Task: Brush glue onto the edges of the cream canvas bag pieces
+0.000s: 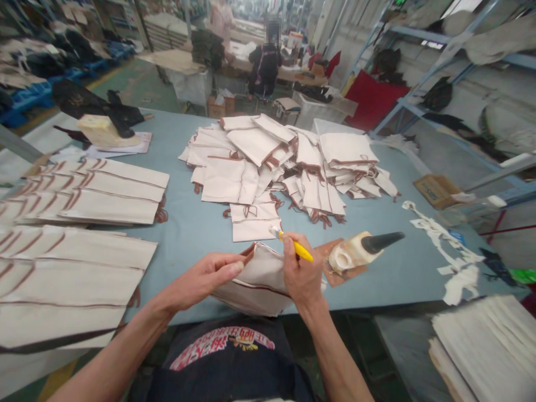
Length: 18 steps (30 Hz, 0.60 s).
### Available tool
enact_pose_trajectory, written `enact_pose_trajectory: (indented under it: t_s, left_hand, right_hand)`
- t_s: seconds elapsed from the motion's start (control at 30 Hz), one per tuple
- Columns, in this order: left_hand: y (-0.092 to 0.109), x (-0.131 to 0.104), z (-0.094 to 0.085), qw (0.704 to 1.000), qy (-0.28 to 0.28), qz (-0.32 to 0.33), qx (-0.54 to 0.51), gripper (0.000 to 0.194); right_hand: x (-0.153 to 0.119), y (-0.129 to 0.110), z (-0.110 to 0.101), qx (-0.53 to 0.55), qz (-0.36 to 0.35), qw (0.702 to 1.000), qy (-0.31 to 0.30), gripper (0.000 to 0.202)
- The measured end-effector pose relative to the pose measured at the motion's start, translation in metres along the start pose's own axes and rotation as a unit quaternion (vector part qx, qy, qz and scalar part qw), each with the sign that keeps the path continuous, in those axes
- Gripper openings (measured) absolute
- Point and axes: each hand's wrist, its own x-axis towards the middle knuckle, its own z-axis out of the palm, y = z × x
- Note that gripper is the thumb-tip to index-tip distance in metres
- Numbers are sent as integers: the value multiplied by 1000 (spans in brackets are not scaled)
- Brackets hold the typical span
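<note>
A cream fabric piece with brown trim [262, 279] lies at the table's front edge, its upper edge lifted. My left hand [213, 276] pinches its brown-edged left corner between thumb and fingers. In my right hand [302, 271] is a brush with a yellow handle [302, 251], its pale bristles pointing up and left above the fabric. The side of that hand is against the right part of the piece. To its right, a glue-stained container [343, 259] with a dark cone-shaped part rests on a brown board [330, 245]. Another cream piece [255, 223] lies flat just beyond the brush.
A heap of cream pieces [255, 142] covers the back middle of the blue-grey table [188, 240]. Overlapping stacks [121, 195] line the left side. A cardboard box [435, 190] and white strips [439, 240] are at the right. A person [266, 64] is at a far table.
</note>
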Motion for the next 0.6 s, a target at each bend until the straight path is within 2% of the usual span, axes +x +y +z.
enact_pose_trajectory:
  t_s: [0.1,0.2,0.33,0.47,0.6]
  left_hand:
    - [-15,1,-3,996,-29,12,85,28]
    - [-25,4,3,985,-4,43,167,26]
    - [-21,4,14,974,6,100,204,27]
    - [-16,1,15,968,16,95,233,26]
    - [-21,-1,15,940,81,122,309,24]
  right_hand:
    - [11,9,-10,-18,43,999,19,35]
    - [18,19,-11,-19,81,996,40,40]
    - [21,27,-11,-2,111,991,74,41]
    - [12,8,-27,91,126,983,98,36]
    - [-8,-23,-37,184,138,973,27,34]
